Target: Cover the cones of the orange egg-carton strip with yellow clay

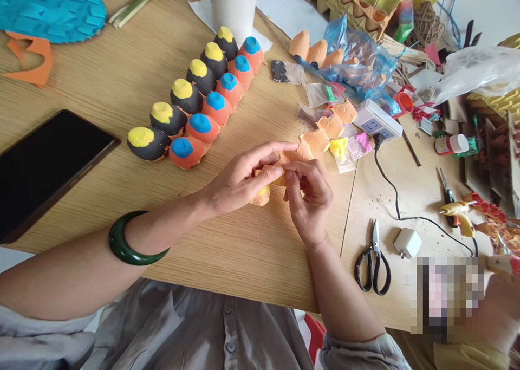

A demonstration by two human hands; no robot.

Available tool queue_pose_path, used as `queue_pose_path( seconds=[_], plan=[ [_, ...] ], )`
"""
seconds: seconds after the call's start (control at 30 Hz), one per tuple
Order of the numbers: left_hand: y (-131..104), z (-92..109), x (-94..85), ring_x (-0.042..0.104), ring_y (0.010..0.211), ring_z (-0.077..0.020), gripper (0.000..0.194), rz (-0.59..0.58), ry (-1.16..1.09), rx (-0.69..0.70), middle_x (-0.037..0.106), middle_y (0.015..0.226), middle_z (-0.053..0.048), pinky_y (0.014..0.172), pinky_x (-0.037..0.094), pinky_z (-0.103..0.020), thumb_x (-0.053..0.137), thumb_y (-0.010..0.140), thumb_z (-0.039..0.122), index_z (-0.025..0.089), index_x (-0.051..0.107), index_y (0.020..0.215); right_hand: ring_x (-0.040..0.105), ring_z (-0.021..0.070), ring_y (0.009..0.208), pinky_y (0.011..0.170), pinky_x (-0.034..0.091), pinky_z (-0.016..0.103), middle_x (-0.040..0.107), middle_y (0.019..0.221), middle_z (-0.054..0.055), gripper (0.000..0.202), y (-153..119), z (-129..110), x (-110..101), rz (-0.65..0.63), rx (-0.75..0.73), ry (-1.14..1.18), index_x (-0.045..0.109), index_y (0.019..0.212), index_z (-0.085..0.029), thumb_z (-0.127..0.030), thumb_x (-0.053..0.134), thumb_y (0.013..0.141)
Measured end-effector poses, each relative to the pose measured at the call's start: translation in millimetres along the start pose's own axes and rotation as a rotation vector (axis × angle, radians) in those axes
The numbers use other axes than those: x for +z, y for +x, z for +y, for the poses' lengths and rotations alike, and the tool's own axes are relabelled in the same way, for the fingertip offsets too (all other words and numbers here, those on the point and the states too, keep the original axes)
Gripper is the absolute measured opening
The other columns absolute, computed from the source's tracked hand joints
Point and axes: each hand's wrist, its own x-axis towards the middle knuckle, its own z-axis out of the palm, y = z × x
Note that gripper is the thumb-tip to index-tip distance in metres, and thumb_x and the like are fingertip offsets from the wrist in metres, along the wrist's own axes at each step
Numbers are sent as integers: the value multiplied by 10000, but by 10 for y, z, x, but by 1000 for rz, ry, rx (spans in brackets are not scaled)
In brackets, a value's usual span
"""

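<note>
left hand [244, 181] loosely spread along an orange carton strip [316, 141]. right hand [311, 194] curled against it, grip unclear from here.

Upper garment: grey woven shirt [182, 329], creased, front placket fitted with round buttons [231, 347]; both sleeves [361, 354] end in gathered folds; left forearm [77, 278] carries one glossy, dark green, smooth-surfaced bangle [117, 244]

The pale brown wood-grained tabletop [244, 256] is looking smooth and faintly satiny, the orange bumpy moulded-pulp strip [315, 141] is showing a rough, matt surface, the dark green round bangle [118, 244] is gleaming glossily, the crumpled blue plastic bag [368, 83] is shining translucently, and the grey buttoned cloth shirt [182, 326] is looking matt.
</note>
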Motion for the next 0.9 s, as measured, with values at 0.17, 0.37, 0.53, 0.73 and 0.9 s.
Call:
queue_pose_path(
  seconds=[0.17,0.37,0.53,0.73,0.9],
  plan=[
    [15,-22,-8,601,807,-125,440,-13,70,80,678,975,-41,736,505,-241,620,1011,330,160,641,1417,543,69,619,544,498,255,615,917,0,142,-8,4,10,4,17,2,727,1077,-264,-276,588,1050],
    [10,-22,-12,605,762,-134,473,22,44,116,675,880,-25,665,477,-240,655,992,288,195,613,1453,512,63,555,512,478,243,572,866,-18,212,-60,45,43,137,16,83,687,1203,-296,-340,517,1085],
    [7,65,-13,606,712,-122,585,57,-132,-1,643,770,14,612,454,-218,730,947,304,206,573,1502,442,70,538,466,437,194,438,784,-45,167,-27,77,59,359,61,143,617,1041,-280,-402,510,1080],
    [-16,134,14,706,865,-168,776,-14,-297,-118,774,998,-61,697,523,-247,781,912,326,230,450,1607,709,164,895,610,581,267,602,1312,92,561,53,202,10,270,275,330,471,1432,-337,-613,612,965],
    [-21,108,24,652,748,-137,788,-56,-268,-165,738,870,-18,611,460,-227,787,907,311,222,450,1614,755,229,1033,745,648,353,721,1246,120,575,62,307,16,41,343,427,475,1412,-289,-676,516,990]
  ],
)
